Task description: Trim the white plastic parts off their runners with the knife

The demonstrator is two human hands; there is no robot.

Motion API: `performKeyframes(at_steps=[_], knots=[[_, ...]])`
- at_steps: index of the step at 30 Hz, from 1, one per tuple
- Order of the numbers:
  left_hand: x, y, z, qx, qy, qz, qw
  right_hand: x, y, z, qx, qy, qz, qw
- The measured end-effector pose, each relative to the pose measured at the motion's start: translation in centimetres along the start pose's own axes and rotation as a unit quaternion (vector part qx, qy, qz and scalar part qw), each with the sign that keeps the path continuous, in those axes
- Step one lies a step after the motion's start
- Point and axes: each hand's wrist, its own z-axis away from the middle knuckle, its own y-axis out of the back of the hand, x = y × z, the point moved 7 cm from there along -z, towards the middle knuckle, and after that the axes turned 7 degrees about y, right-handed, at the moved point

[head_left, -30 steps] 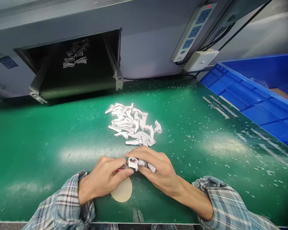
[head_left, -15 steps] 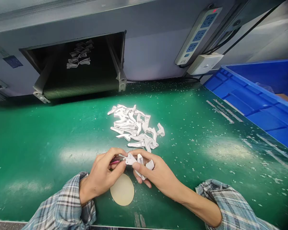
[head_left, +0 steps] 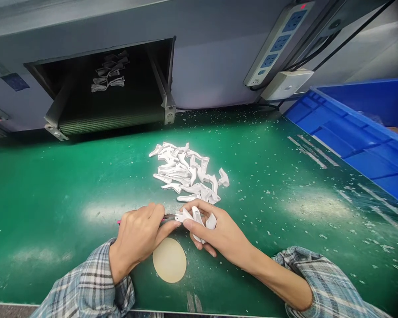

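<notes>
My left hand [head_left: 141, 236] is closed round a slim pink-handled tool [head_left: 169, 217] whose dark metal tip points right; most of the tool is hidden by the fingers, so its exact kind does not show. The tip meets the end of a white curved plastic part [head_left: 183, 215]. My right hand [head_left: 219, 229] grips that part between thumb and fingers, with a few more white parts [head_left: 211, 221] tucked in the palm. Beyond both hands lies a loose pile of similar white plastic parts [head_left: 177, 170] on the green table [head_left: 96, 185].
A pale round disc [head_left: 169, 260] lies below my hands. Behind, a conveyor belt [head_left: 112, 121] comes out of an opening, carrying several white parts [head_left: 108, 83]. Blue bins [head_left: 358, 137] stand at the right, near a power strip [head_left: 278, 44]. Small white scraps dot the table.
My left hand has turned over, back upward, and drawn slightly left with the tool, whose pink end now pokes out on the left. My right hand still holds the white parts.
</notes>
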Motion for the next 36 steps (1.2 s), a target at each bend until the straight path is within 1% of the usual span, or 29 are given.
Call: performKeyframes(at_steps=[7, 11, 14, 16, 18, 20, 23, 25, 29, 32, 36], knots=[[0.1, 0.2, -0.1, 0.009, -0.003, -0.013, 1.0, 0.1, -0.1, 0.0, 0.006, -0.003, -0.003, 1.0], [0.2, 0.3, -0.1, 0.005, -0.009, -0.017, 1.0, 0.3, -0.1, 0.1, 0.009, -0.004, -0.004, 1.0], [0.2, 0.1, -0.1, -0.002, -0.013, -0.001, 1.0, 0.5, 0.0, 0.1, 0.014, -0.01, 0.0, 1.0], [0.0, 0.0, 0.0, -0.007, -0.011, 0.027, 1.0, 0.5, 0.0, 0.1, 0.014, -0.012, -0.005, 1.0], [-0.3, -0.1, 0.1, -0.014, 0.002, 0.076, 0.997, 0.4, -0.1, -0.1, 0.006, -0.008, -0.031, 0.999], [-0.7, -0.3, 0.1, -0.024, 0.026, 0.14, 0.99, 0.1, -0.4, -0.2, -0.013, -0.003, -0.083, 0.996], [-0.8, -0.4, 0.0, -0.043, 0.045, 0.232, 0.971, -0.2, -1.0, -0.3, -0.049, -0.008, -0.169, 0.984], [-0.7, -0.4, -0.1, -0.053, 0.047, 0.266, 0.961, -0.1, -1.0, -0.3, -0.048, -0.022, -0.215, 0.975], [-0.5, -0.5, -0.1, -0.069, 0.064, 0.293, 0.951, 0.3, -0.5, -0.4, -0.009, -0.032, -0.274, 0.961], [-0.3, -0.9, 0.2, -0.086, 0.066, 0.297, 0.949, 0.3, -0.5, -0.4, -0.01, -0.028, -0.279, 0.96], [-0.2, -1.2, 0.4, -0.092, 0.062, 0.29, 0.951, 0.1, -0.6, -0.4, -0.009, -0.023, -0.273, 0.962]])
